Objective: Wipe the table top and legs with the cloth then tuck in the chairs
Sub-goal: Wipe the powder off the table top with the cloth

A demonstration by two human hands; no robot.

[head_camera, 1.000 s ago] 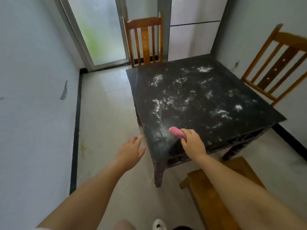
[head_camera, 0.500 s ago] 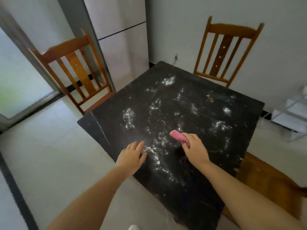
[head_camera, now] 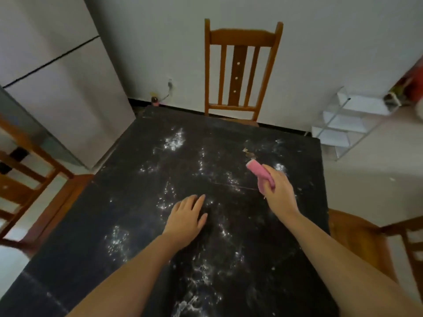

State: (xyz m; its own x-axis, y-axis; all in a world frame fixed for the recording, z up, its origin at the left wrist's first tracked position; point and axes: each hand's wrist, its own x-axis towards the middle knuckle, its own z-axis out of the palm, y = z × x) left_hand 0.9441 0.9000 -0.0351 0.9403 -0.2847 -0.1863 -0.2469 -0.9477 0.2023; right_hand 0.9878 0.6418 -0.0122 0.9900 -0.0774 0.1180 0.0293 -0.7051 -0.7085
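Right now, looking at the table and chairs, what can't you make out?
- Table legs: head view, hidden under the top.
- Left chair and right chair: cut off by the frame edges.
- Far chair seat: behind the table's far edge.
- Pink cloth: lower part hidden inside the right hand.

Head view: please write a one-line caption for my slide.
Right hand holds a pink cloth over the dusty black table; the open left hand rests on it.
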